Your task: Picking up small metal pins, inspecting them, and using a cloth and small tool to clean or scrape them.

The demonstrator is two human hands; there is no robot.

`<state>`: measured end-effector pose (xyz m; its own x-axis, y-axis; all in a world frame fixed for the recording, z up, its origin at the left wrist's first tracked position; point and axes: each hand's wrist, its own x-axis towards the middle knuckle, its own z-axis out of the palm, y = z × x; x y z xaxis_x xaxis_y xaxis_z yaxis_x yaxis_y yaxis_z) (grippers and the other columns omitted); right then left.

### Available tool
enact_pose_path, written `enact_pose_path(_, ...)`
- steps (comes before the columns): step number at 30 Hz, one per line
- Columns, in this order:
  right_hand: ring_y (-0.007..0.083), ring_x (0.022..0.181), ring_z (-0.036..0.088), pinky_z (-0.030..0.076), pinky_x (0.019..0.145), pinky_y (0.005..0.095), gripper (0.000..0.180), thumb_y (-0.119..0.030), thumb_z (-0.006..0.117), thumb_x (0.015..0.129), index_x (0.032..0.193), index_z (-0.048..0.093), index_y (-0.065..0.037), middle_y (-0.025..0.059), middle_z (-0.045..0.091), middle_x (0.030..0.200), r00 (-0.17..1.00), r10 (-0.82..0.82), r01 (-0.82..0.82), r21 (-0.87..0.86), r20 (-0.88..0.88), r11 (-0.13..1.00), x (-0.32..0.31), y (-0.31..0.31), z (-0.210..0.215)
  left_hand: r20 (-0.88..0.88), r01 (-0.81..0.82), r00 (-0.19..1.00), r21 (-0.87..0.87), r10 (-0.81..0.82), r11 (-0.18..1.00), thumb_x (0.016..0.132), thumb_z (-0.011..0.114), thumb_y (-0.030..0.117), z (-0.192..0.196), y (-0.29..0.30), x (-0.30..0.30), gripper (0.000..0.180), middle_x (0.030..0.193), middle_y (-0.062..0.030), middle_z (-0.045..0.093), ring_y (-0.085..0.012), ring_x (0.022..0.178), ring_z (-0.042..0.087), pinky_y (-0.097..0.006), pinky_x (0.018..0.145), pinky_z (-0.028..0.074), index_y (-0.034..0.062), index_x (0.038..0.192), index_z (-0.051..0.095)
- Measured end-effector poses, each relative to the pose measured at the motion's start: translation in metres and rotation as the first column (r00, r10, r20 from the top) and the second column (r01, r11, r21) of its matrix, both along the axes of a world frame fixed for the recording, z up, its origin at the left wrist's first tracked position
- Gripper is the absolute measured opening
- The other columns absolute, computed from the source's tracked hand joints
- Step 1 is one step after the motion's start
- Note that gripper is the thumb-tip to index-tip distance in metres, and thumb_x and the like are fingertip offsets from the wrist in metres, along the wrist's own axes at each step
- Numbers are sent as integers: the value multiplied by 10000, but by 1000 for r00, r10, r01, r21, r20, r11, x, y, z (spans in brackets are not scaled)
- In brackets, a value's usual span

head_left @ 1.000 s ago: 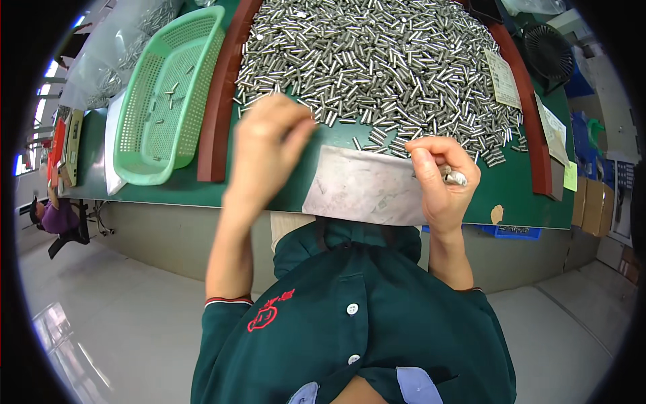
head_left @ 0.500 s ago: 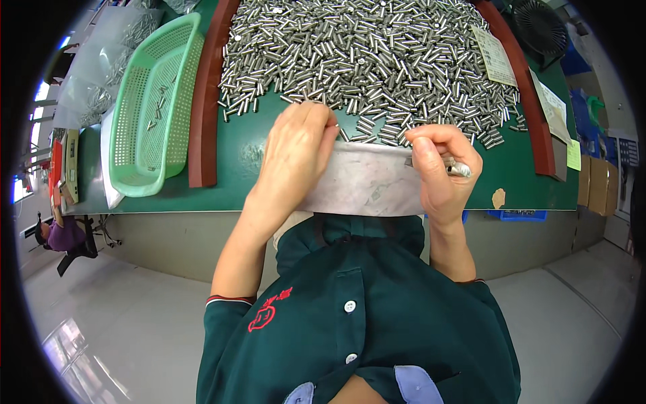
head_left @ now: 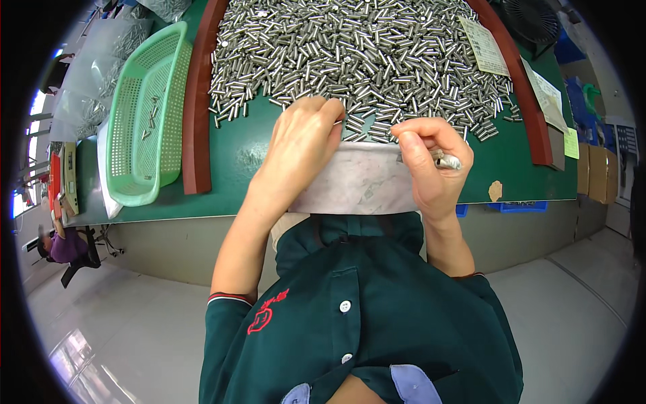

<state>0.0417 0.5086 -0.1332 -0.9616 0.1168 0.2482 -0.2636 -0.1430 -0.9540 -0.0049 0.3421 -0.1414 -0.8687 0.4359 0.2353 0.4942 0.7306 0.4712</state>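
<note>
A broad heap of short silver metal pins [head_left: 350, 60] covers the green table top. My left hand [head_left: 299, 148] is at the heap's near edge, its thumb and forefinger pinched together with the silver end of a pin showing at the tips. My right hand [head_left: 436, 165] is closed round several metal pins [head_left: 446, 160], whose ends stick out beside the palm. Its thumb and forefinger meet close to loose pins. Between and below both hands a pale, stained cloth-like sheet [head_left: 360, 182] lies over the table's front edge.
Red-brown rails [head_left: 197, 114] flank the heap left and right. A green plastic basket [head_left: 138, 192] with a few pins stands left, by clear bags [head_left: 101, 67] of pins. Paper slips [head_left: 484, 47] and a black fan [head_left: 531, 23] are at right. Another person [head_left: 67, 247] sits far left.
My view has shifted slightly, so the table and basket sit a little differently. Both hands keep nearly the same pose; my right hand is slightly closer to the left.
</note>
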Motion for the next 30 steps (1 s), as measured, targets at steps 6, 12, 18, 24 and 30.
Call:
enact_pose_path(6,4,539,458,334,476,145,68,-4,561,768,809,602,30,7,578,667,1000,6,-6,-10,0,1000,0,1,1,-34,28,999,-187,-35,982,684,583,15,6,-9,4,121,747,-119,516,-283,738,513,-379,650,411,0,796,540)
enact_pose_path(12,4,540,460,336,476,144,67,-5,562,768,808,602,31,9,581,668,1000,13,-13,-9,-2,1000,-1,0,1,-123,16,991,-259,-50,966,708,560,28,-1,-12,1,104,729,-119,492,-284,748,500,-371,654,406,-3,800,524)
enact_pose_path(18,2,537,445,336,476,147,71,1,561,768,816,601,34,7,577,687,1000,4,-4,4,-6,1000,-1,0,-1,285,-142,959,474,1,869,801,496,3,4,-7,12,31,786,-100,572,-172,646,533,-261,565,422,-7,830,494)
enact_pose_path(24,-1,523,436,320,464,143,61,9,555,768,807,596,31,9,570,668,999,10,-9,-14,46,1000,3,2,1,681,-551,644,729,-348,406,842,494,34,2,-15,17,194,812,-109,589,-99,634,535,-205,600,451,-46,1017,517)
enact_pose_path(30,12,525,457,342,470,148,55,17,553,765,808,582,35,22,581,688,999,19,-18,-29,28,999,1,1,-2,673,-567,650,739,-354,364,823,513,13,-4,-20,17,200,865,-133,606,-114,686,565,-223,661,473,-52,1010,546)
